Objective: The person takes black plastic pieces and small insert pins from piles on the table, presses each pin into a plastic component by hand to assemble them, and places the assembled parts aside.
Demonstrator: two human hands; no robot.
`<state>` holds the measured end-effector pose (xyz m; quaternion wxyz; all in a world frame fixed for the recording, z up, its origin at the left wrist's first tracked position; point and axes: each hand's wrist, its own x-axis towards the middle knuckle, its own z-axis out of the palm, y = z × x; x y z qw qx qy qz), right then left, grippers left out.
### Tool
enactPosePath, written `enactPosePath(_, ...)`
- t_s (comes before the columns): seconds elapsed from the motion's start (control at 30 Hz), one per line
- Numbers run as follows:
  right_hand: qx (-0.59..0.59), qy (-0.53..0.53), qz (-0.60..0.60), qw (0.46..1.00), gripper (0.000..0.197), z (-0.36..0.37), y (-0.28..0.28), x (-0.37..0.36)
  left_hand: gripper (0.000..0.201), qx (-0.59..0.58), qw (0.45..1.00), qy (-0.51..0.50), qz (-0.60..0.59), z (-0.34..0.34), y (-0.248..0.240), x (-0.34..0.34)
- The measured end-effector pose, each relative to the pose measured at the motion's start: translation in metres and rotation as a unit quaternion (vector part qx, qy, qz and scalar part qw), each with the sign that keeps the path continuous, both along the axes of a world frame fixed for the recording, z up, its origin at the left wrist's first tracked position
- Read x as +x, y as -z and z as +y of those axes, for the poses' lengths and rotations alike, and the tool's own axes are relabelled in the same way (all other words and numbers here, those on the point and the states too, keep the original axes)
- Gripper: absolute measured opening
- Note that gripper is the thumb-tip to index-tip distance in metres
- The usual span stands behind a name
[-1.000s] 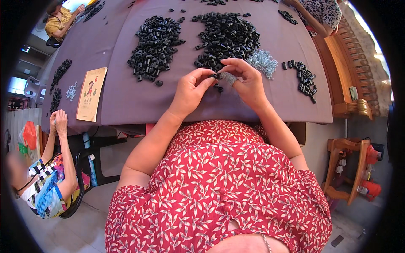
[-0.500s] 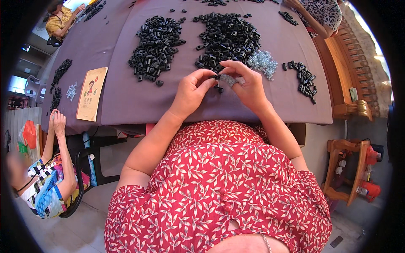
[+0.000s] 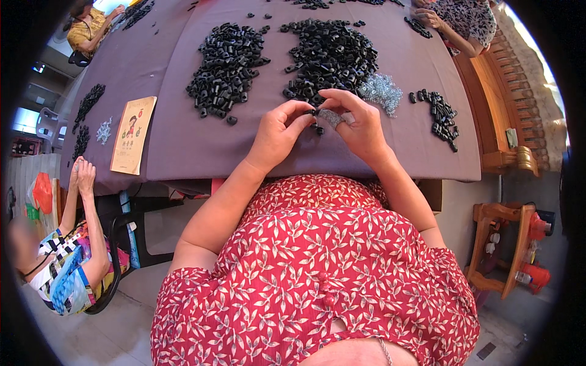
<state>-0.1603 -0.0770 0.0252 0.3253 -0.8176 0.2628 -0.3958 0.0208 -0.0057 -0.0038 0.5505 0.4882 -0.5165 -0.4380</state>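
Above the near edge of the table, my left hand (image 3: 278,135) and my right hand (image 3: 361,126) meet, fingertips pinched together. Between them is a small black plastic piece (image 3: 315,112), mostly covered by the fingers. A grey wrapping (image 3: 331,118) goes around a finger of my right hand. Just below the fingertips another small black piece (image 3: 320,130) shows; whether it lies on the cloth or is held, I cannot tell. Beyond my hands is a large heap of black plastic pieces (image 3: 332,55), with a pile of small silvery parts (image 3: 382,91) at its right side.
A second black heap (image 3: 224,70) lies to the left, and a smaller group of black pieces (image 3: 442,121) to the right. A booklet (image 3: 133,135) rests on the purple-grey tablecloth (image 3: 177,122). Other people sit at the left (image 3: 73,262), far left (image 3: 88,30) and far right (image 3: 461,24).
My hands stay almost in place with only slight finger movement. At the far right, the other person's hand has come in nearer to the small black pieces.
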Motion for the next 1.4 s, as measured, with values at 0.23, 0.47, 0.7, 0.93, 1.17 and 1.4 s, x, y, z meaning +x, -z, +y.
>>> enactPosePath(0.23,0.004,0.005,-0.003,1.0,0.041,0.002,-0.002,0.001,0.016,-0.003,1.0,-0.011,0.011,0.0,0.0,-0.001)
enactPosePath(0.47,0.037,-0.01,-0.015,0.999,0.04,0.002,-0.001,0.001,0.019,0.009,1.0,0.005,0.0,0.0,0.0,0.001)
enactPosePath(0.7,0.057,-0.018,-0.002,0.998,0.038,0.002,-0.002,0.0,0.016,-0.011,1.0,-0.006,0.01,0.0,0.001,-0.001)
enactPosePath(0.93,0.104,-0.008,-0.061,0.993,0.037,0.003,0.005,0.005,0.018,0.007,1.0,0.009,-0.011,-0.001,0.001,0.0)
enactPosePath(1.17,0.144,0.003,-0.056,0.988,0.032,0.005,0.005,0.005,0.018,0.005,1.0,0.005,0.006,0.003,-0.002,-0.002)
enactPosePath(1.4,0.003,0.023,0.008,1.0,0.026,0.015,-0.001,0.005,0.016,-0.005,0.999,0.024,0.047,0.006,0.0,-0.008)
